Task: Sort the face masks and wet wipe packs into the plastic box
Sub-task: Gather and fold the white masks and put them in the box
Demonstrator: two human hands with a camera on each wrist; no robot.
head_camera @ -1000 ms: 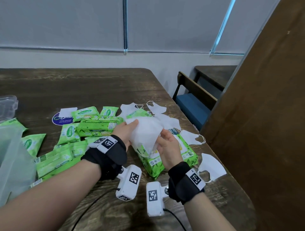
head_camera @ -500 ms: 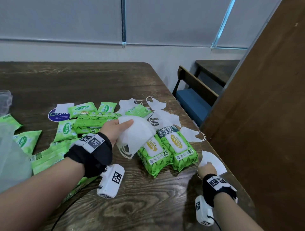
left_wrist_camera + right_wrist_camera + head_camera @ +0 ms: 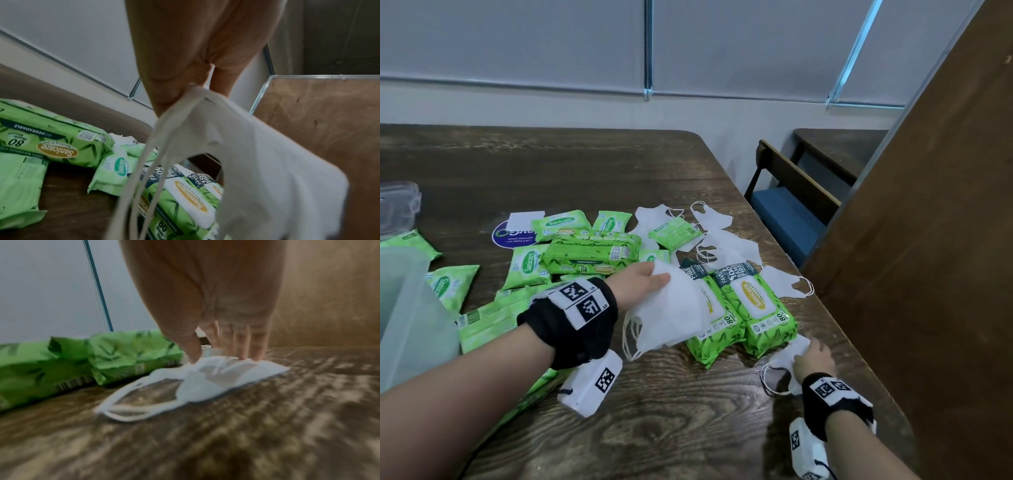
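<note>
My left hand (image 3: 654, 284) grips a stack of white face masks (image 3: 671, 311) above two large green wet wipe packs (image 3: 753, 308); their ear loops dangle in the left wrist view (image 3: 144, 186). My right hand (image 3: 811, 356) is down on a single white mask (image 3: 782, 359) lying on the table near the right edge. Its thumb and fingertips (image 3: 246, 353) bunch that mask (image 3: 216, 379) between them. The translucent plastic box (image 3: 410, 308) stands at the far left. Several small green wipe packs (image 3: 527, 263) and another large one (image 3: 592, 253) lie between the box and my hands.
More loose masks (image 3: 722, 246) lie behind the large packs, one (image 3: 784, 279) close to the table's right edge. A clear lid (image 3: 397, 205) and a blue round sticker (image 3: 513, 234) sit at the back left. A tall brown panel (image 3: 928, 274) and a bench (image 3: 784, 212) stand to the right.
My right hand let go of the stack, reached to the lone mask at the right edge and pulled it toward the large packs. My left hand kept the stack and lowered slightly.
</note>
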